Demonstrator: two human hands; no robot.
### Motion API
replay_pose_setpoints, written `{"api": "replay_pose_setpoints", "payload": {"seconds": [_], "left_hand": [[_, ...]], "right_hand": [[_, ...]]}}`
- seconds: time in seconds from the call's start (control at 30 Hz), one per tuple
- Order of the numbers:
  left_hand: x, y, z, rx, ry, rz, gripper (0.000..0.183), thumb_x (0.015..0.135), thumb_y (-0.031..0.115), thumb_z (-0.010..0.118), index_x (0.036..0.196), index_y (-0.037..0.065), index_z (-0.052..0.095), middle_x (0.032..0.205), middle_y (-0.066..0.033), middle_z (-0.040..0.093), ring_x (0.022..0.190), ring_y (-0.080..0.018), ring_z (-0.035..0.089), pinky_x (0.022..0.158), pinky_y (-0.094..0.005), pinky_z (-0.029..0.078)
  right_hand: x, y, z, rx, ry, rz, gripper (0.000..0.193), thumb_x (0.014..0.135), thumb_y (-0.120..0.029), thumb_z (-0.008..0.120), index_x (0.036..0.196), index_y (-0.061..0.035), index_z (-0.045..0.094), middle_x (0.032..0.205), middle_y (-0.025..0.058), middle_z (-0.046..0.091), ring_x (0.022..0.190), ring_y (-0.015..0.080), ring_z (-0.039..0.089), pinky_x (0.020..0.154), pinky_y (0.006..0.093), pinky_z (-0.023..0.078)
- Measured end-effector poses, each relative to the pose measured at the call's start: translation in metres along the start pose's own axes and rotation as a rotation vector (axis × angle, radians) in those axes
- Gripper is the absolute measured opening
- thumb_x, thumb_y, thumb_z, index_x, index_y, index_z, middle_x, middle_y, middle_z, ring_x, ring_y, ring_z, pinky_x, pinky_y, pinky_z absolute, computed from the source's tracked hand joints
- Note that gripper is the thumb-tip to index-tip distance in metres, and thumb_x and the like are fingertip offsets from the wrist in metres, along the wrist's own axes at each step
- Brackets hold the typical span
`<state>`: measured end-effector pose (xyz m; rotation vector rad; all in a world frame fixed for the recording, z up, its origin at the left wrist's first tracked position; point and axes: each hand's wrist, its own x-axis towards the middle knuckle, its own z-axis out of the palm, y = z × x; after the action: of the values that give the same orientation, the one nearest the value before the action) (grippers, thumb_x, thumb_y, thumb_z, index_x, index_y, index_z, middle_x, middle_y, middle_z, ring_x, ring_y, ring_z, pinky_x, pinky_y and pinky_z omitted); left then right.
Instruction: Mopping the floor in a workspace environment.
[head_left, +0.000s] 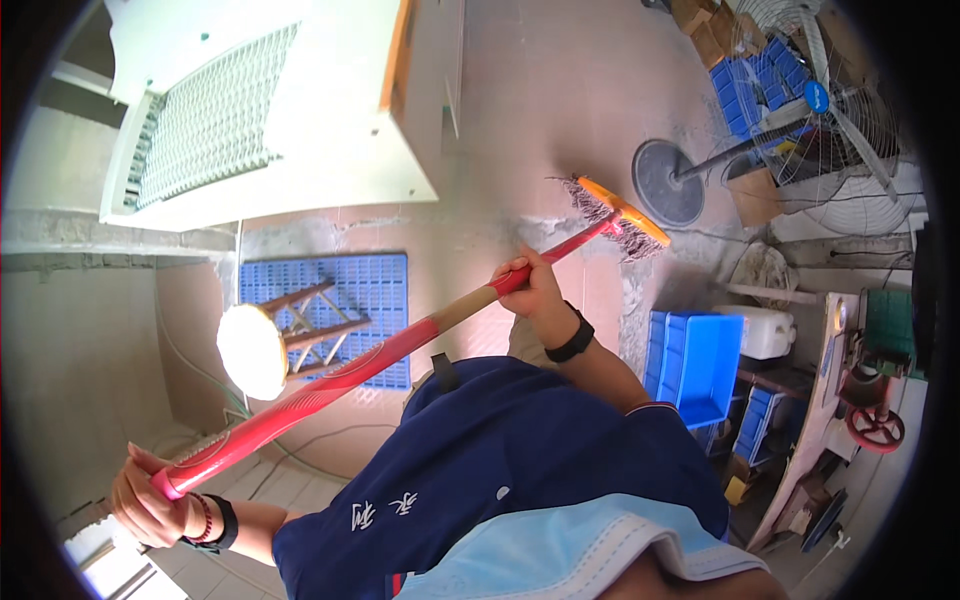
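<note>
A long mop (372,362) slants across my body, its red handle broken by a tan band. My left hand (150,502) is closed around the handle's butt end, at the lower left. Farther up, just past the tan band, the fingers of my right hand (537,292) wrap the red shaft. Beyond that hand is the mop head (640,222), an orange frame with dark purplish-brown fringe. The head is near the floor; whether the fringe touches it I cannot tell. Both wrists carry dark bands.
A white machine cabinet (340,165) stands at upper left. Below it, a round-topped stool (252,350) stands by a blue slatted mat (385,290). On the right are a pedestal fan's round base (667,183), blue bins (697,365), a white jug (768,332) and a workbench (800,450).
</note>
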<state>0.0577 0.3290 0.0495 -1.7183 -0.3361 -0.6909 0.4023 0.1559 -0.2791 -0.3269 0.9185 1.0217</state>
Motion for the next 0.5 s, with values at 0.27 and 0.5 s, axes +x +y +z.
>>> {"api": "replay_pose_setpoints", "payload": {"seconds": [0.27, 0.5], "left_hand": [[0.197, 0.094, 0.018, -0.024, -0.21, 0.05, 0.016, 0.069, 0.008, 0.073, 0.072, 0.001, 0.058, 0.064, -0.0063, 0.057, 0.054, -0.0168, 0.056, 0.049, -0.0267, 0.049], [0.297, 0.177, 0.108, 0.095, -0.307, -0.097, 0.019, 0.074, 0.022, 0.069, 0.069, 0.009, 0.056, 0.062, -0.0018, 0.049, 0.054, -0.016, 0.05, 0.047, -0.0289, 0.04]], "right_hand": [[0.069, -0.142, 0.144, -0.064, -0.057, 0.121, 0.03, 0.078, -0.016, 0.057, 0.055, -0.0123, 0.04, 0.045, -0.0018, 0.041, 0.044, 0.0128, 0.041, 0.05, 0.0274, 0.041], [0.168, -0.224, 0.285, -0.201, -0.045, 0.211, 0.034, 0.079, -0.019, 0.056, 0.05, -0.0139, 0.039, 0.043, -0.0035, 0.04, 0.045, 0.0132, 0.043, 0.05, 0.0255, 0.04]]}}
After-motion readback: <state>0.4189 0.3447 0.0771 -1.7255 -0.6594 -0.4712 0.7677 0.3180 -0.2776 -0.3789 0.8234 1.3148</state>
